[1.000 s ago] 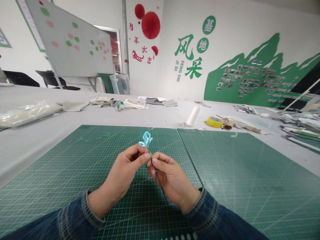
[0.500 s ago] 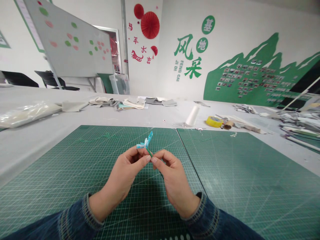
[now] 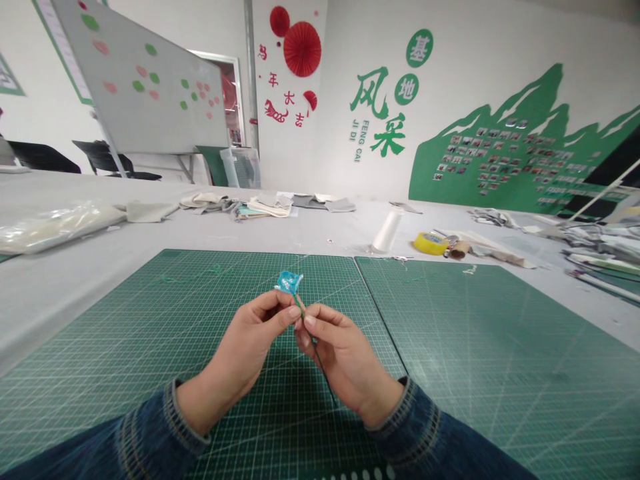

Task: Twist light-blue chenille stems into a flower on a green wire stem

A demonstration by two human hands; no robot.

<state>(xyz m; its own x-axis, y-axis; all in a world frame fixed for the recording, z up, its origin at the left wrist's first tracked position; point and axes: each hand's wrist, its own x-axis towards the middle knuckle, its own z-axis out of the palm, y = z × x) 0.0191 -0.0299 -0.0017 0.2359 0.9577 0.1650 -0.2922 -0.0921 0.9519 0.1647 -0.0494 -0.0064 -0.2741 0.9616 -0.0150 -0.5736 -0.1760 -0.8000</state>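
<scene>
A small blue artificial flower (image 3: 289, 281) with whitish edges stands above my fingertips on a thin green stem (image 3: 323, 368). My left hand (image 3: 253, 340) pinches the stem just under the flower head between thumb and forefinger. Close beside it, my right hand (image 3: 345, 350) grips the same stem slightly lower, with thumb and forefinger nearly touching the left ones. The dark lower stem slants down past the right palm. Both hands are held over a green gridded cutting mat (image 3: 165, 333).
A second cutting mat (image 3: 500, 333) adjoins on the right. Beyond stand a white thread cone (image 3: 387, 232), a yellow tape roll (image 3: 430, 244) and fabric scraps (image 3: 270, 205). A plastic-wrapped bundle (image 3: 65, 223) lies left. Loose green thread (image 3: 215, 270) rests on the left mat.
The flower has turned, so its blue head now faces me more openly. My right hand has rolled its fingers on the stem, and the lower stem now shows.
</scene>
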